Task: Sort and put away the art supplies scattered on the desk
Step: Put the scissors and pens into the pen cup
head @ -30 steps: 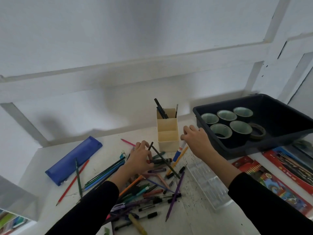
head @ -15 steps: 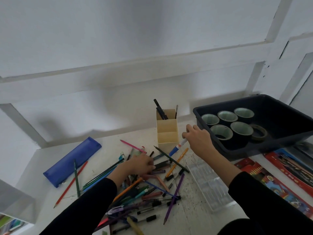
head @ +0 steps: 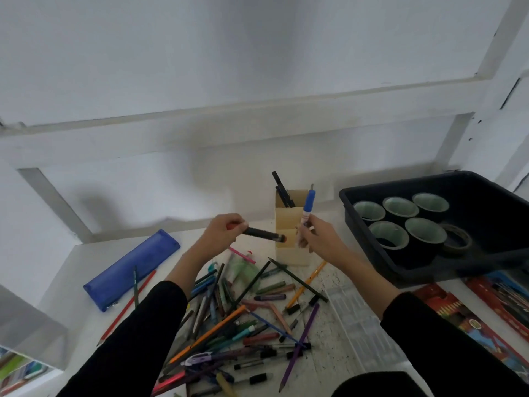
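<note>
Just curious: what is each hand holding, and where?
Left hand grips a black marker by one end; right hand holds a blue pen by its lower part.

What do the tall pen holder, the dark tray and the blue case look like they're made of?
Pen holder: likely cardboard, matte tan, with flat, straight-edged walls. Dark tray: probably moulded plastic, smooth with a faint sheen and a rounded rim. Blue case: seemingly plastic or coated fabric, slightly glossy; too blurred to settle.

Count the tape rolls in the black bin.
6. Three rolls stand at the back of the bin, two in front, one thinner roll lies flat at right. Others may be hidden.
</note>
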{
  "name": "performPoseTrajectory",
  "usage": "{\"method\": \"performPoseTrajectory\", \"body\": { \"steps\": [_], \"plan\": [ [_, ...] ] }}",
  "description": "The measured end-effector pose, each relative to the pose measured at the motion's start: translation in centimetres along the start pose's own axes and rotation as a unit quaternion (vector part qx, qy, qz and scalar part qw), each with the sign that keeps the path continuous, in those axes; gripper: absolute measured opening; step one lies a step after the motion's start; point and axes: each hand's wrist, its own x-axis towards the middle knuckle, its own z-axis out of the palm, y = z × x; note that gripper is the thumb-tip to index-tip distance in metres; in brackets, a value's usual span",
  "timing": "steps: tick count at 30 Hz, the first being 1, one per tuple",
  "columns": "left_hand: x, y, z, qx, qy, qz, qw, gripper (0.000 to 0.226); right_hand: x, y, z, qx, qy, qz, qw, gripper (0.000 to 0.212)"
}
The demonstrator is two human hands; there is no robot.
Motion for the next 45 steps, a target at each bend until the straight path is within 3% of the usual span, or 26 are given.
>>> {"method": "performPoseTrajectory", "body": {
  "steps": [3, 5, 9, 14, 20, 26, 32, 40, 45],
  "plan": [
    [1.5, 1.4, 1.4, 0.002, 0.121, 0.029, 0.992, 0.009, 1.8, -0.9, 0.3, -0.026, 0.063, -0.039, 0.997, 0.012],
    [2.6, 2.1, 2.7, 0.022, 0.158, 0.057, 0.985, 0.005, 3.1, -1.3, 0.5, -0.067, 0.087, -0.07, 0.992, 0.009],
    [4.2, 2.4, 5.5, 0.063, 0.153, 0.05, 0.985, 0.014, 4.8, -1.2, 1.1, -0.12, 0.058, -0.053, 0.99, 0.019],
    [3.7, 1.9, 6.5, -0.014, 0.124, -0.006, 0.992, 0.046, 4.9, -0.5, 1.8, -0.102, 0.044, -0.056, 0.992, 0.033],
    [-2.3, -2.7, 4.1, 0.015, 0.171, -0.031, 0.985, 0.024, 1.7, -1.0, 3.4, -0.069, 0.114, -0.162, 0.978, 0.022],
    [-10.8, -8.9, 0.1, 0.036, 0.256, -0.143, 0.955, 0.027, -2.3, -0.7, 9.1, -0.038, 0.037, -0.191, 0.98, 0.021],
    [-17.5, -12.9, -2.1, 0.035, 0.339, -0.236, 0.91, 0.026, -4.5, -0.2, 13.3, -0.053, -0.011, -0.149, 0.987, 0.019],
    [-17.1, -13.5, -1.0, 0.057, 0.273, -0.186, 0.942, 0.028, -2.1, 0.2, 14.5, -0.216, -0.066, -0.159, 0.961, 0.014],
    [-10.5, -11.1, -0.7, 0.098, 0.164, -0.149, 0.97, 0.022, 0.4, -0.3, 14.3, -0.322, -0.116, -0.156, 0.927, 0.026]
  ]
}}
